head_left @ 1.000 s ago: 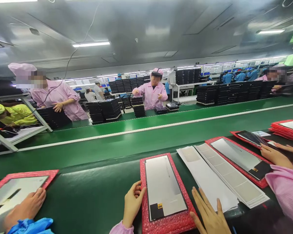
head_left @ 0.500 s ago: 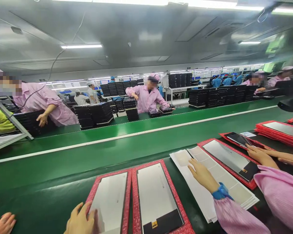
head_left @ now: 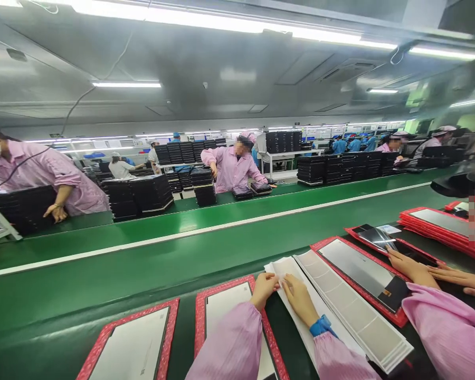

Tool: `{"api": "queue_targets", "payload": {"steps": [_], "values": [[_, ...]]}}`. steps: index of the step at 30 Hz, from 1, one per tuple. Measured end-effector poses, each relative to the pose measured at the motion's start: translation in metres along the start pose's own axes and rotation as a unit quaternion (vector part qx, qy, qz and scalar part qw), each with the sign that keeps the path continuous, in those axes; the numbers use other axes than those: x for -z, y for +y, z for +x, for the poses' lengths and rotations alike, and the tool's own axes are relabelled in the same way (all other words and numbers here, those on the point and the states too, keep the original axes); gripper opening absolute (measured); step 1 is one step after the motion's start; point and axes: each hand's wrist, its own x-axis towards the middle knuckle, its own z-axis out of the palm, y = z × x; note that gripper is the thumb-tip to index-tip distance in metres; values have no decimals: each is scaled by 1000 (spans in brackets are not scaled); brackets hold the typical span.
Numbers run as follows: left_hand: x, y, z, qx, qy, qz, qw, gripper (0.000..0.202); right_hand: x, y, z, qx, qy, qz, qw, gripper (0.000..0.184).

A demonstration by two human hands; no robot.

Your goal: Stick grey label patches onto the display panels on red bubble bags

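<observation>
My left hand (head_left: 266,289) is closed in a pinch at the upper end of a white sticker sheet (head_left: 296,311). Close beside it, my right hand (head_left: 298,298), with a blue band at the wrist, has its fingers bent together on the same sheet. What lies right between the fingertips is too small to make out. Under my left sleeve lies a display panel (head_left: 229,303) on red bubble wrap (head_left: 201,301). Another display panel (head_left: 134,343) on red wrap is to its left. A second sheet stack (head_left: 348,306) with pale rectangles lies right of my hands.
Further right, another panel (head_left: 360,266) rests on red wrap, beside a co-worker's hands (head_left: 414,266) at a dark glossy panel (head_left: 380,237). A red stack (head_left: 439,227) stands behind. Beyond the green belt (head_left: 182,243), co-workers stand among black tray stacks (head_left: 150,192).
My left hand has moved from the left panel rightward to the sticker sheet, and my right hand has closed beside it. The view has shifted. Another hand at far left has left view.
</observation>
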Motion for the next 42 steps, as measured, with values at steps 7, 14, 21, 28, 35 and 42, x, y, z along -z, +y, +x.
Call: {"api": "queue_targets", "payload": {"steps": [7, 14, 21, 28, 35, 42], "values": [[-7, -9, 14, -31, 33, -22, 999, 23, 8, -11, 2, -29, 23, 69, 997, 34], [-11, -8, 14, -52, -54, -105, 992, 44, 21, -20, 5, -94, 20, 158, 983, 38], [-12, -13, 15, -64, -95, -99, 988, 38, 31, -21, 10, -136, -15, 246, 960, 43], [-10, -15, 14, -24, -56, -2, 998, 23, 43, -12, 16, -167, -4, 224, 960, 34], [-5, -10, 5, 16, 34, 99, 994, 25, 117, 5, 15, -254, 153, 116, 948, 32], [-2, 30, -38, -73, 103, 99, 987, 18, 142, -40, -14, -159, 203, 38, 965, 22]]}}
